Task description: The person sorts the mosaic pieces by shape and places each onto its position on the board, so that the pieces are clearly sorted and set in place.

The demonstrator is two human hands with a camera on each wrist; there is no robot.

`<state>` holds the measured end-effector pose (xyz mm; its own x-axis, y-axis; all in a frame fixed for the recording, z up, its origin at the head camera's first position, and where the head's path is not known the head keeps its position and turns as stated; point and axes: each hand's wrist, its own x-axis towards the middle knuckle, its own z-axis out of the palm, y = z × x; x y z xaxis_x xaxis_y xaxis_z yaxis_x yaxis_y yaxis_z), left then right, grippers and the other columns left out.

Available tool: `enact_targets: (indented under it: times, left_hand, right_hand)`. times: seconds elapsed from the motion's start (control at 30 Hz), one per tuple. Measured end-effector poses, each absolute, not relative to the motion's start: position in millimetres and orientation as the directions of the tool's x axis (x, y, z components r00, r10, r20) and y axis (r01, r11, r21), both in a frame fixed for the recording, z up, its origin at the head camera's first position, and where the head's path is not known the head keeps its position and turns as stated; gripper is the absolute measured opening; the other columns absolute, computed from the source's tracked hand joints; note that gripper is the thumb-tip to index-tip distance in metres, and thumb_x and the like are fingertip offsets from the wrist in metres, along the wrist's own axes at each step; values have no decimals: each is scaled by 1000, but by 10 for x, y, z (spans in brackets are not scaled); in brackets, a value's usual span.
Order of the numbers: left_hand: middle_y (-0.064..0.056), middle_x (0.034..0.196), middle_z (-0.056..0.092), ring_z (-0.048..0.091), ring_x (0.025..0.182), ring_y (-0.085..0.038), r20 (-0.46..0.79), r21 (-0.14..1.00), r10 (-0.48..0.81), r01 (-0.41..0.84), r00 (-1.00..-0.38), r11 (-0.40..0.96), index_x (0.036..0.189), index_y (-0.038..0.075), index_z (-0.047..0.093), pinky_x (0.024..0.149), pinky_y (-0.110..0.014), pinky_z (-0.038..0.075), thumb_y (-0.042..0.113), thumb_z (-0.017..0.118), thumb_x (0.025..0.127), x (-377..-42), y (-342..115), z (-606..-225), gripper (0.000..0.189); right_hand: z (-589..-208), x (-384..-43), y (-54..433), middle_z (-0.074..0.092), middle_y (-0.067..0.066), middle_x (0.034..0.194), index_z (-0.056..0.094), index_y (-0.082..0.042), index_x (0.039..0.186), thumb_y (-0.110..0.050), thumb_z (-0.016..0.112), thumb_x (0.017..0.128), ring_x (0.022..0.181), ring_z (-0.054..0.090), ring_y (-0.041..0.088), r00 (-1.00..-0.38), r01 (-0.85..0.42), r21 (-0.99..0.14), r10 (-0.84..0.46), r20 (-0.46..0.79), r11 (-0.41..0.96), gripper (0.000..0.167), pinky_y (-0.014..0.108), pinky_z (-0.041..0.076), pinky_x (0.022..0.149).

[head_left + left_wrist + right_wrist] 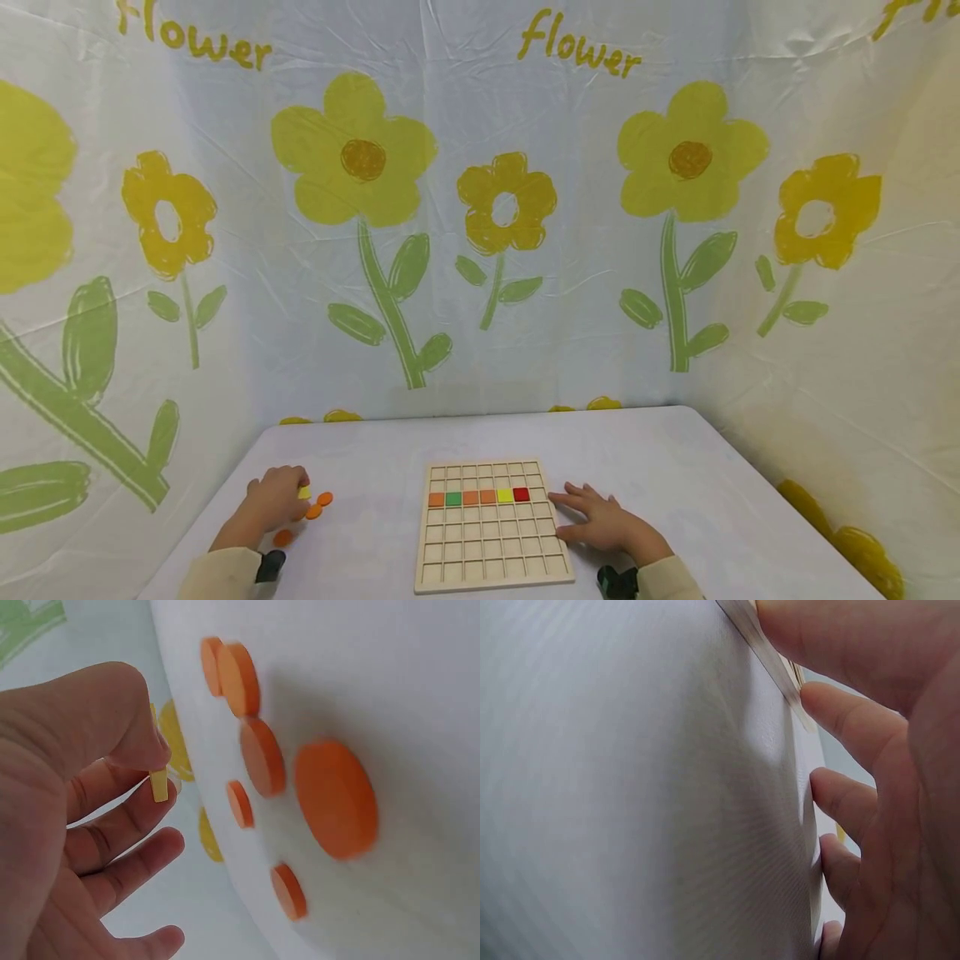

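My left hand pinches a small flat yellow tile between thumb and fingers, held above the white table at the left. Several round orange discs lie on the table beside and below that hand. A pale wooden grid board sits near the middle of the table. One row in its upper half carries square tiles: orange, green, two more orange, yellow and red. At the board's right edge, my right hand lies with its fingers spread and relaxed, thumb and fingertip right at the rim.
The white table reaches back to a hanging cloth printed with yellow flowers, which also closes off the left and right sides. Dark wrist straps show at the sleeve cuffs.
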<state>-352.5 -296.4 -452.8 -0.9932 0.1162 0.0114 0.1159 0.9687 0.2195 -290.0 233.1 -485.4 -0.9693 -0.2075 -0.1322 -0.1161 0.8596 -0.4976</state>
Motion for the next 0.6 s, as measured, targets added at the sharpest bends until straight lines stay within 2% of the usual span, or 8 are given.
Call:
enact_targets:
  times: [0.33, 0.47, 0.6]
  left_hand:
    - [-5, 93, 61, 54, 93, -27, 85, 213, 181, 195, -980, 957, 103, 6, 67, 85, -58, 38, 19, 73, 78, -3494, -2660, -4493, 28]
    - [-3, 89, 59, 52, 90, -25, 114, 225, 218, 239, -969, 944, 100, 8, 67, 86, -59, 38, 19, 72, 74, -3498, -2578, -4538, 28]
    - [0, 86, 58, 51, 86, -20, 148, 229, 256, 285, -955, 931, 99, 10, 68, 84, -53, 40, 19, 72, 72, -3469, -2481, -4549, 28]
  right_hand:
    - [-4859, -2907, 2335, 40, 14, 152, 53, -22, 138, -54, 67, 81, 143, 24, 47, -970, -124, -486, -209, -124, 865, 67, 75, 11, 107]
    - [-4860, -2909, 2336, 40, 14, 152, 53, -23, 138, -54, 67, 81, 143, 24, 47, -970, -125, -487, -209, -122, 864, 67, 75, 11, 107]
    - [-4860, -2912, 2332, 40, 13, 152, 53, -23, 138, -55, 67, 80, 143, 24, 46, -971, -118, -483, -202, -127, 867, 67, 74, 11, 107]
